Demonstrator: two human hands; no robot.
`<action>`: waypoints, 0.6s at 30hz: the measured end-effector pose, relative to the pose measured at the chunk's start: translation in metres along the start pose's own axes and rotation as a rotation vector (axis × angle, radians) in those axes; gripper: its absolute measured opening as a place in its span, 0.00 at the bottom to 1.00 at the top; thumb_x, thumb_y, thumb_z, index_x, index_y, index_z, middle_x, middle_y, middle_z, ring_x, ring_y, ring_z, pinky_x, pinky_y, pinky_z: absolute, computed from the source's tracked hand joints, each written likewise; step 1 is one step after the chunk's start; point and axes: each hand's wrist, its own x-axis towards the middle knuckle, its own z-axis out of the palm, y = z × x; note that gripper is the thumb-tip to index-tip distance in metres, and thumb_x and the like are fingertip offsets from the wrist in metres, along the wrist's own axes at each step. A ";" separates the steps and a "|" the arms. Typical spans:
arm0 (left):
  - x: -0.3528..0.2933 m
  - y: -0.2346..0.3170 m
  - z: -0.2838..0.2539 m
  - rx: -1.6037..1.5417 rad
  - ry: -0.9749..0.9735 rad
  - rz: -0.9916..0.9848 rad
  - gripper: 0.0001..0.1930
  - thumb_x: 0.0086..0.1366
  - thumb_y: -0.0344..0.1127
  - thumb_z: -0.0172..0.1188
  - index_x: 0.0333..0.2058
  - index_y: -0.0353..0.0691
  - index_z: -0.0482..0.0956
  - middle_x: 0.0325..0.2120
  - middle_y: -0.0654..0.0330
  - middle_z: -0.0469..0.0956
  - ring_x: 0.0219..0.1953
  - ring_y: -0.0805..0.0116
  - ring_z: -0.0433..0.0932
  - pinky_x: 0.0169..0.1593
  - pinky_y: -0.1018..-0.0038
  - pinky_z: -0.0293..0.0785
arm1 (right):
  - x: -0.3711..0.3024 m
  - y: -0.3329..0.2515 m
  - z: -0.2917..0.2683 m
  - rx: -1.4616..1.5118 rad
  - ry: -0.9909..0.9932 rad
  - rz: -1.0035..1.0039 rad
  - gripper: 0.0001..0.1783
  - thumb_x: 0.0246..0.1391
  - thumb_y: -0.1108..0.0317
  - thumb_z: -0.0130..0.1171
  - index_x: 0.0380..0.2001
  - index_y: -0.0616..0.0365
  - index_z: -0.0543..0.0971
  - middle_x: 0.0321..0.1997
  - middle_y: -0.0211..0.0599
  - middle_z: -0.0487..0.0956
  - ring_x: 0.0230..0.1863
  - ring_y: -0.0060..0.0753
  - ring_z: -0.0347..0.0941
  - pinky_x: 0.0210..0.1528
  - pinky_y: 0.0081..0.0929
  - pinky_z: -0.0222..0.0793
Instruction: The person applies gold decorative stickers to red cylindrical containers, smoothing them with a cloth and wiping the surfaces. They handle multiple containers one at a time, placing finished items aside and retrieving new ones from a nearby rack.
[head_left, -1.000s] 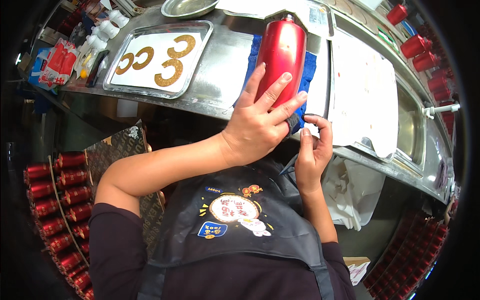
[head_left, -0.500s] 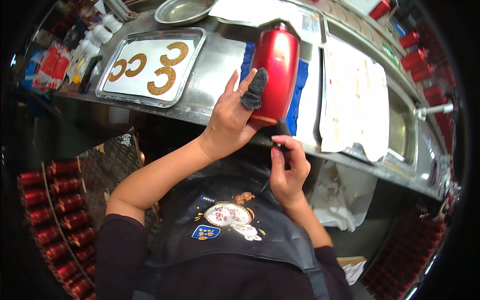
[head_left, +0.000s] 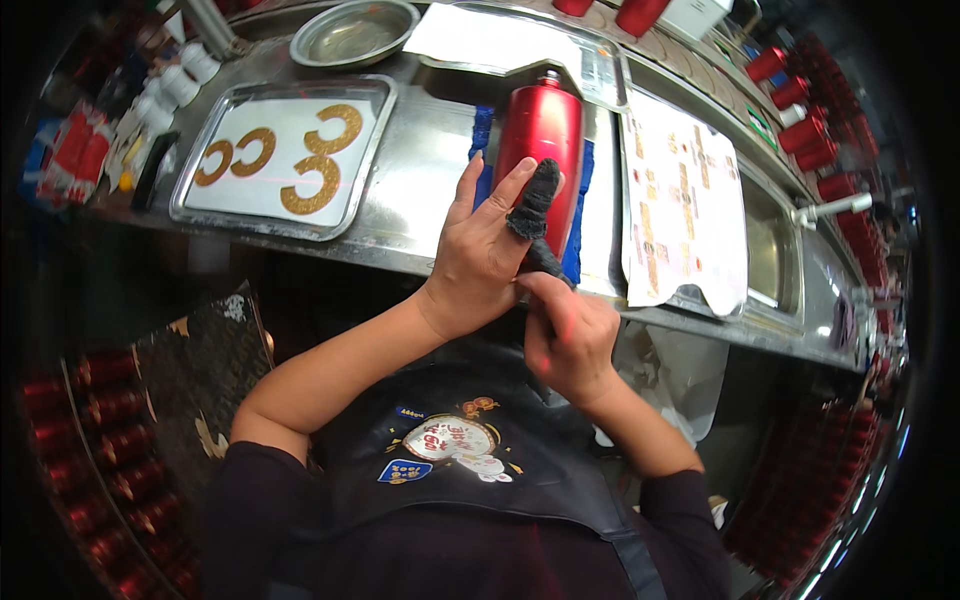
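A glossy red metal bottle (head_left: 541,125) lies on its side over a blue cloth (head_left: 480,130), its neck pointing away from me. My left hand (head_left: 478,248) rests at its near end with the fingers stretched apart. One of those fingers wears a black fabric finger cover (head_left: 535,203) and lies along the red surface. Just right of it, my right hand (head_left: 572,330) is closed, fingers curled. Its forefinger, also in a black cover (head_left: 546,262), reaches the bottle's base. Anything pinched in that hand is hidden.
Left on the steel bench stands a metal tray (head_left: 357,200) with gold C-shaped pieces on white paper. Behind it is a round metal bowl (head_left: 355,32). At right lie a sheet of gold-patterned transfers (head_left: 685,210) and a sink (head_left: 775,250). Red cylinders (head_left: 125,440) are stacked low left.
My right hand has moved up toward the bottle's base, and its fingers have curled in. My left hand's covered finger now lies more across the bottle. The whole view has shifted slightly.
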 end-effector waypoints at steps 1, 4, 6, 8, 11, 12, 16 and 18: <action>0.004 -0.001 0.000 0.044 -0.025 0.061 0.41 0.55 0.40 0.72 0.66 0.38 0.66 0.61 0.52 0.75 0.62 0.47 0.74 0.70 0.40 0.49 | 0.004 0.001 -0.002 0.003 -0.047 -0.013 0.20 0.41 0.84 0.59 0.41 0.57 0.80 0.26 0.37 0.80 0.21 0.44 0.75 0.23 0.33 0.68; 0.010 -0.003 -0.001 0.002 -0.074 0.041 0.40 0.58 0.46 0.70 0.66 0.37 0.66 0.63 0.53 0.73 0.63 0.50 0.73 0.72 0.41 0.45 | 0.008 0.004 -0.004 0.031 -0.060 0.008 0.20 0.41 0.82 0.59 0.41 0.57 0.80 0.26 0.37 0.80 0.20 0.43 0.75 0.23 0.33 0.68; 0.005 -0.004 -0.004 0.031 -0.047 0.028 0.43 0.57 0.46 0.71 0.67 0.34 0.64 0.63 0.52 0.73 0.61 0.47 0.74 0.71 0.45 0.50 | 0.003 0.004 -0.002 0.129 0.049 0.052 0.19 0.44 0.85 0.59 0.41 0.57 0.80 0.27 0.39 0.80 0.20 0.42 0.75 0.23 0.30 0.68; -0.007 -0.002 -0.005 -0.094 -0.004 -0.108 0.37 0.57 0.38 0.70 0.63 0.33 0.66 0.63 0.52 0.72 0.64 0.51 0.72 0.72 0.45 0.50 | -0.006 0.001 0.002 0.209 0.132 0.100 0.18 0.48 0.86 0.59 0.42 0.58 0.80 0.26 0.40 0.79 0.19 0.39 0.73 0.23 0.26 0.66; -0.024 -0.003 -0.006 -0.222 -0.027 -0.304 0.38 0.57 0.38 0.71 0.64 0.33 0.65 0.62 0.50 0.73 0.61 0.48 0.73 0.73 0.44 0.49 | -0.022 -0.003 0.010 0.366 0.180 0.323 0.14 0.55 0.87 0.58 0.43 0.61 0.80 0.32 0.35 0.80 0.20 0.17 0.66 0.24 0.16 0.61; -0.027 -0.003 -0.007 -0.225 -0.048 -0.326 0.39 0.57 0.38 0.71 0.65 0.33 0.65 0.62 0.49 0.73 0.61 0.47 0.73 0.73 0.44 0.49 | -0.026 -0.004 0.013 0.406 0.205 0.380 0.14 0.56 0.86 0.58 0.43 0.62 0.80 0.33 0.33 0.80 0.21 0.13 0.65 0.25 0.14 0.60; -0.024 -0.007 -0.020 -0.060 -0.191 -0.249 0.42 0.54 0.36 0.73 0.67 0.36 0.64 0.66 0.45 0.66 0.68 0.45 0.66 0.72 0.42 0.45 | -0.036 -0.004 0.021 0.546 0.195 0.563 0.12 0.59 0.84 0.56 0.45 0.64 0.79 0.34 0.26 0.78 0.24 0.09 0.63 0.28 0.12 0.60; -0.019 0.003 -0.015 -0.019 -0.052 -0.261 0.41 0.54 0.36 0.74 0.66 0.37 0.66 0.67 0.45 0.64 0.70 0.46 0.64 0.72 0.42 0.45 | -0.036 -0.003 0.022 0.550 0.184 0.550 0.12 0.59 0.84 0.56 0.45 0.64 0.79 0.33 0.26 0.78 0.24 0.08 0.63 0.28 0.12 0.59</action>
